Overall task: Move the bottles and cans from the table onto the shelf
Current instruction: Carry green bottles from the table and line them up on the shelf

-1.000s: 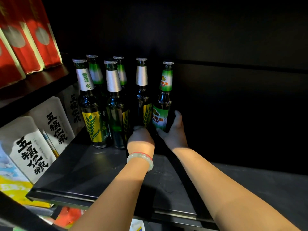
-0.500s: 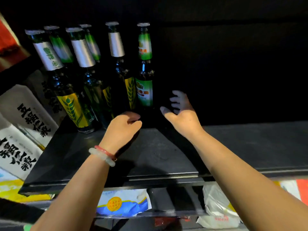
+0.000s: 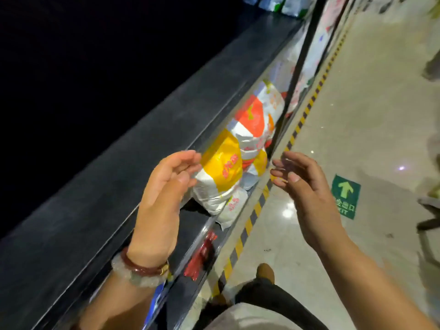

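Far left of view: dark shelf (image 3: 147, 129) surface runs diagonally up toward the top right, and the stretch I can see carries nothing. No bottles or cans in frame, and no table either, so I cannot say from here where the task's things sit or how many are left. My left hand (image 3: 164, 198) hovers over the shelf's front edge, palm turned inward, fingers (image 3: 183, 160) loosely curved and parted, gripping nothing. Two bracelets (image 3: 140, 272) at that wrist, one dark red, one pale beaded. Just right of the hand, on a lower tier below the shelf lip: stacked bags (image 3: 223, 172), white with yellow and orange panels; hand passes in front of them, and I cannot tell whether it brushes them. Smaller red packet (image 3: 202, 253) lower down on the same tier. Next right, yellow-black floor tape (image 3: 247, 229) along the shelving base. My right hand (image 3: 307, 186) is out over the floor, fingers (image 3: 283, 163) relaxed and slightly bent, also empty. Green exit arrow sticker (image 3: 345, 196) on the floor beyond it. Judgement: both hands free and view angled along the aisle, so this reads as the return leg between placements. Next move calls for locating the table, choosing an upright bottle or can, and closing round its body before lifting.
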